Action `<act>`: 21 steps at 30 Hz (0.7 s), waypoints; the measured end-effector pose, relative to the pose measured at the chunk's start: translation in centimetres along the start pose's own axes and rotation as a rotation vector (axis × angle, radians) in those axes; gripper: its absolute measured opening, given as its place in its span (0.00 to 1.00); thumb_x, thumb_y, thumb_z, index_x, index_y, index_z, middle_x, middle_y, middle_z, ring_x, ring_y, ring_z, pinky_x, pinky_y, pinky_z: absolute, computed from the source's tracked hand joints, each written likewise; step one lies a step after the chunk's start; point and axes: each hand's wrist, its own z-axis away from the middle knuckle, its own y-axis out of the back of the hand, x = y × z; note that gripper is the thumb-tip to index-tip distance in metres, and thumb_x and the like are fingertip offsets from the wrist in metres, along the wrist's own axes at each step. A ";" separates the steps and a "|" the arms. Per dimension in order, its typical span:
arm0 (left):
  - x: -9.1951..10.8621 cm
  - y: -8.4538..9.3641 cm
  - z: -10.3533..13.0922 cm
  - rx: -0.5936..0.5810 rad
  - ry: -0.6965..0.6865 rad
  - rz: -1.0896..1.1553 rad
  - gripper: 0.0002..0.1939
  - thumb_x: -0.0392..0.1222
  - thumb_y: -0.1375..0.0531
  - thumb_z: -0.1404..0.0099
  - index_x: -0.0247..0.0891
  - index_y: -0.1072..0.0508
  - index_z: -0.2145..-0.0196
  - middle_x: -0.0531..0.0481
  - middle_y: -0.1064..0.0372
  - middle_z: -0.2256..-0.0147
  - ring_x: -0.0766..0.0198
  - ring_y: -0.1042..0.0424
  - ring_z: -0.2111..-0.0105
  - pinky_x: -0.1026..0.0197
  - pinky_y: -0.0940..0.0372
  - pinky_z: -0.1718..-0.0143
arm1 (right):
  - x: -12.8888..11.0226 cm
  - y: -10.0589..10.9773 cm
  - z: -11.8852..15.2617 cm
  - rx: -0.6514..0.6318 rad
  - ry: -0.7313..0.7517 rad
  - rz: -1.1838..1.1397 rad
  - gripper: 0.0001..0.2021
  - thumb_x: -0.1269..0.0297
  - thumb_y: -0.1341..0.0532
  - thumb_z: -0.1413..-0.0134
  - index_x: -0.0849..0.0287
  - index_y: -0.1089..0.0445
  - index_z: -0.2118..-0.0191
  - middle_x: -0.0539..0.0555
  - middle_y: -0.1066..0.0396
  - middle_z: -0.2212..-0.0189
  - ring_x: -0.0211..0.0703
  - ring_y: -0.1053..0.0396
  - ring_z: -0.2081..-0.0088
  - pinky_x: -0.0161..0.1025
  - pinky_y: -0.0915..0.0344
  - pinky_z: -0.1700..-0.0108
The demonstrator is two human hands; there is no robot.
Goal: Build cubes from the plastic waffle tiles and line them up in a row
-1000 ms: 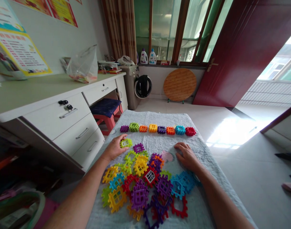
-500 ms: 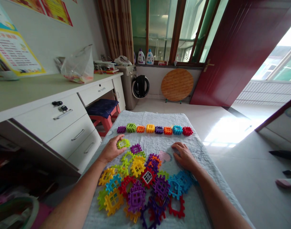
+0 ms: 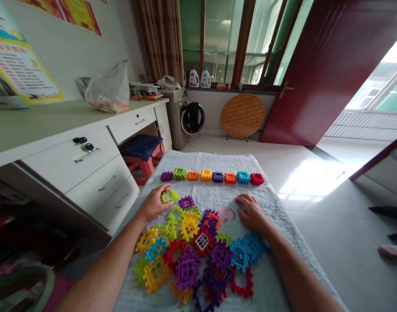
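Observation:
My left hand (image 3: 152, 203) has its thumb and fingers round a lime-green interlocking building block (image 3: 168, 196) with a white window insert, at the left of the cloth. My right hand (image 3: 251, 211) lies palm down on the cloth, fingers stretched out and holding nothing. Between and below the hands spreads a loose pile of notched plastic blocks, among them a purple one (image 3: 186, 202), a yellow one (image 3: 189, 226), a red one with a white window (image 3: 203, 241) and a blue one (image 3: 240, 255). Beyond the hands runs a row of stacked blocks, including a yellow stack (image 3: 206, 175) and a red stack (image 3: 257, 178).
A pale blue cloth (image 3: 214, 161) covers the table. To the left stand a white desk (image 3: 87, 171) and a pink stool (image 3: 146, 167) with a dark seat. A washing machine (image 3: 177, 117), a round wooden tabletop (image 3: 243, 115) and a red door (image 3: 302, 73) are farther back.
The view has shifted very slightly. Both hands and the blocks stay where they were, with the lime-green building block still in my left hand.

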 end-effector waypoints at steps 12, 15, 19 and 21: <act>-0.4 -0.4 -0.1 0.017 -0.019 -0.045 0.31 0.42 0.37 0.50 0.37 0.36 0.47 0.44 0.29 0.55 0.54 0.31 0.53 0.50 0.38 0.48 | -0.1 0.0 0.0 -0.023 -0.022 0.013 0.15 0.70 0.45 0.48 0.60 0.33 0.53 0.59 0.35 0.52 0.48 0.39 0.50 0.45 0.43 0.45; -0.5 -0.5 -0.1 0.015 -0.009 -0.031 0.31 0.43 0.38 0.49 0.35 0.36 0.47 0.42 0.30 0.56 0.54 0.30 0.54 0.51 0.37 0.49 | -0.3 0.5 -0.3 -0.067 -0.044 0.064 0.16 0.70 0.45 0.50 0.60 0.33 0.53 0.59 0.35 0.53 0.49 0.38 0.52 0.44 0.42 0.47; -0.6 -0.5 -0.1 0.032 -0.017 -0.018 0.30 0.42 0.37 0.49 0.36 0.35 0.48 0.43 0.30 0.56 0.54 0.30 0.54 0.51 0.36 0.50 | -2.1 1.9 -2.6 -0.214 -0.096 0.228 0.14 0.71 0.45 0.52 0.59 0.30 0.58 0.58 0.31 0.58 0.50 0.36 0.57 0.44 0.41 0.54; -0.7 -0.6 -0.1 0.040 -0.014 -0.017 0.30 0.42 0.37 0.49 0.36 0.35 0.48 0.43 0.30 0.56 0.54 0.30 0.54 0.51 0.35 0.50 | -4.0 2.5 -4.9 -0.233 -0.083 0.291 0.13 0.70 0.45 0.52 0.58 0.29 0.60 0.59 0.30 0.60 0.52 0.36 0.57 0.45 0.43 0.55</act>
